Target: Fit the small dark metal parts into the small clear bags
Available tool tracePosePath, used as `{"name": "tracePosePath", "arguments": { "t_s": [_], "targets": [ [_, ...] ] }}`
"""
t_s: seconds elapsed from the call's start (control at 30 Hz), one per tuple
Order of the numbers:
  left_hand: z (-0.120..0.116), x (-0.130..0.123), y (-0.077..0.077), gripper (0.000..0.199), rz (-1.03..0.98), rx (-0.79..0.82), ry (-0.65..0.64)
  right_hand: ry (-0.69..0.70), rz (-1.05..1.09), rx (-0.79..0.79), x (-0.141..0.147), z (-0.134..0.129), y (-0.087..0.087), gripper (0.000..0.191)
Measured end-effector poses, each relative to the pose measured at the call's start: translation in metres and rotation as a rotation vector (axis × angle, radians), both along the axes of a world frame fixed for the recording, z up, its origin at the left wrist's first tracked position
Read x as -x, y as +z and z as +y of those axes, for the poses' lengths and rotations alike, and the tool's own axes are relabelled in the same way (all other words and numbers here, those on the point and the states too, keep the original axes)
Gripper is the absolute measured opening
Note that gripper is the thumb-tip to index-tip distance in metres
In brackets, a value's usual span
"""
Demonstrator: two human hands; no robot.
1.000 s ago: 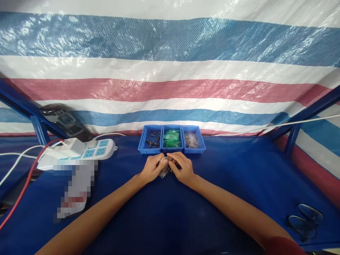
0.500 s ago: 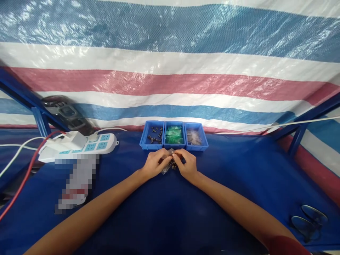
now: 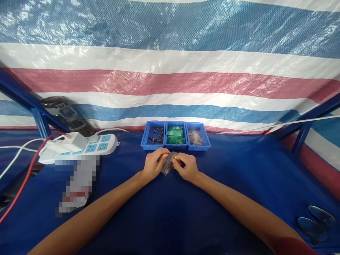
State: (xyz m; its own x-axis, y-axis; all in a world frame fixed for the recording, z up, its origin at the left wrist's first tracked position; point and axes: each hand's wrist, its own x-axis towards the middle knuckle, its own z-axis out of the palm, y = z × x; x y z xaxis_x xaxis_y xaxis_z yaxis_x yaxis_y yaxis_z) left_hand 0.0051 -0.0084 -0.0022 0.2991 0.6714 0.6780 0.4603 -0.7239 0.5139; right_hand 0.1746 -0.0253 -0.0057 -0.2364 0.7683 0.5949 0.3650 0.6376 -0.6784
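Observation:
Between my two hands is a small clear plastic bag (image 3: 166,167), crinkled and shiny, just in front of the bins. My left hand (image 3: 153,164) pinches its left upper side between thumb and fingers. On the other side, my right hand (image 3: 187,167) has its fingertips closed on the bag's right edge. What lies inside the bag is hard to make out. Behind the hands, a blue bin (image 3: 145,146) holds dark screws (image 3: 157,134). The middle bin (image 3: 176,146) has green packets (image 3: 175,134), and the right bin (image 3: 205,143) has clear plastic bags (image 3: 195,137).
A white power strip (image 3: 107,147) with plugs and cables stands at the left, near a blurred-out item (image 3: 79,184). Eyeglasses (image 3: 315,223) lie at the right front. A striped tarp (image 3: 170,85) hangs behind the blue table (image 3: 170,216), and a dark object (image 3: 69,113) leans at the back left.
The plastic bag shows more fully between my hands. Small dark parts seen by the right fingers before are no longer visible there. The view has shifted slightly.

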Motion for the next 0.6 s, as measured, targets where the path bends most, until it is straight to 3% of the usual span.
{"name": "tracePosePath", "arguments": {
  "t_s": [0.13, 0.33, 0.5, 0.6],
  "targets": [
    [0.001, 0.000, 0.001, 0.013, -0.017, 0.021, -0.004, -0.005, 0.053, 0.076, -0.002, 0.000, 0.001, 0.014],
    [0.003, 0.000, -0.004, 0.015, -0.076, 0.109, 0.042, -0.039, 0.157, 0.167, 0.000, 0.001, 0.002, 0.020],
    [0.004, -0.001, -0.007, 0.020, -0.207, 0.216, 0.065, -0.251, 0.725, 0.427, -0.004, 0.015, 0.018, 0.027],
    [0.003, -0.002, -0.004, 0.017, -0.192, 0.232, 0.055, -0.242, 0.932, 0.617, -0.010, 0.021, 0.031, 0.030]
  ]
}}
